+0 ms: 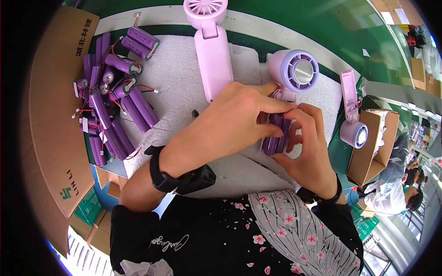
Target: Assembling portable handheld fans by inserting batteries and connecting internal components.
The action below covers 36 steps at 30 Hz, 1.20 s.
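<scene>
A handheld fan with a lilac round head (302, 72) lies in front of me, its handle pointing toward me. Inside the open pink handle (286, 95) sits a purple battery pack (275, 145) of two cylindrical cells. From the left, my left hand (239, 112) reaches across the handle, its thumb on the cells and a finger near the fan's neck. My right hand (311, 145) curls round the handle's right side, fingertips at the pack. The fingers partly hide the pack and the handle's inside.
White foam sheets (177, 69) cover the work surface. Purple battery packs with thin wires (115, 99) are heaped at left, beside a large cardboard box (53, 124). One pink fan (215, 62) lies behind my hands; another (351, 103) is at right, near a small cardboard box (368, 156).
</scene>
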Each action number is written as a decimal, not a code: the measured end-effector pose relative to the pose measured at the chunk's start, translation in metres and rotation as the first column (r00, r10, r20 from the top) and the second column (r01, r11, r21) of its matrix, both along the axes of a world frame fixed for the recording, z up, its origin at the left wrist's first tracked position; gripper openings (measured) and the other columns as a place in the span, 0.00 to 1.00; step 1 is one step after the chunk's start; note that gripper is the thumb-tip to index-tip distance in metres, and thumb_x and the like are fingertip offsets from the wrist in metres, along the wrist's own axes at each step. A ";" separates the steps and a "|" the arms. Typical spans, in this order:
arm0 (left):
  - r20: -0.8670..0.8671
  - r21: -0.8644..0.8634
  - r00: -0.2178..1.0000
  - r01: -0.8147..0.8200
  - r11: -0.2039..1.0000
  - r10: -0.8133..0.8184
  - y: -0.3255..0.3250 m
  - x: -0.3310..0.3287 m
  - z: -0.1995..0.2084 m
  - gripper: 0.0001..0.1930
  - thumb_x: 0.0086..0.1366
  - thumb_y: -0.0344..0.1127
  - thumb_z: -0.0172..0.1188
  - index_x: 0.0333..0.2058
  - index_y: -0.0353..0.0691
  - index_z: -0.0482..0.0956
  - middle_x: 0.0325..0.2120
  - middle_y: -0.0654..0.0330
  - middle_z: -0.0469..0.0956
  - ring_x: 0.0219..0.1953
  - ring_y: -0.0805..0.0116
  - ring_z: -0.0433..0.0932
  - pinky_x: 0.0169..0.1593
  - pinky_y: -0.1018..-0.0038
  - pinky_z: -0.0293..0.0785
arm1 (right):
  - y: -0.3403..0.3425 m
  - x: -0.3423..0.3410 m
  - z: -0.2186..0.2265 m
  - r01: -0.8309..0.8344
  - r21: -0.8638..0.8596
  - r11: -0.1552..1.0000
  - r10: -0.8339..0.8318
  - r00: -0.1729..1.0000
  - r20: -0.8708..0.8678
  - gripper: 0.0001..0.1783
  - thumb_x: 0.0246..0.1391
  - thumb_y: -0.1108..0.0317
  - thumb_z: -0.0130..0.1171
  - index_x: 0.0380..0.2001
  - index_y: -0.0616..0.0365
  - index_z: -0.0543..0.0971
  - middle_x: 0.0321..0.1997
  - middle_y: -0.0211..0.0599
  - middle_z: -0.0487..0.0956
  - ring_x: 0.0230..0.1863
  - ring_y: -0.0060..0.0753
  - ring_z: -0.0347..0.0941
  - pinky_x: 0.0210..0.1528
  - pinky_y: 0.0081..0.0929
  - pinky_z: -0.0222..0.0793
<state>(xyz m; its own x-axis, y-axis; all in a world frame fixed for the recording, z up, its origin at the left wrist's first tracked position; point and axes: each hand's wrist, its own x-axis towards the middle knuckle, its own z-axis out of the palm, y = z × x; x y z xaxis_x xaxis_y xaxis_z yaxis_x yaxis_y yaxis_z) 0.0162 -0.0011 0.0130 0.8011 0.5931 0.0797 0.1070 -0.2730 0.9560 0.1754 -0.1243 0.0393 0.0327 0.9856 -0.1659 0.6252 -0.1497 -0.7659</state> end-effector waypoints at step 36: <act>0.076 0.349 0.948 -0.316 0.882 0.310 -0.007 0.002 0.001 0.22 0.50 0.24 0.69 0.46 0.37 0.79 0.40 0.51 0.78 0.33 0.51 0.81 0.37 0.62 0.79 | 0.030 0.031 -0.017 0.031 0.408 0.912 -0.191 0.914 0.358 0.31 0.37 0.75 0.75 0.49 0.61 0.77 0.52 0.41 0.73 0.31 0.29 0.75 0.28 0.24 0.73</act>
<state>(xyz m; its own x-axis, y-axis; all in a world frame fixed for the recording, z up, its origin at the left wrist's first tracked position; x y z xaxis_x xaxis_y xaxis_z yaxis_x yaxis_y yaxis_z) 0.0184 -0.0082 0.0141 0.5752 0.7430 0.3422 0.2273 -0.5470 0.8057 0.2065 -0.0941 0.0223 0.1273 0.9531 0.2745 0.8767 0.0213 -0.4806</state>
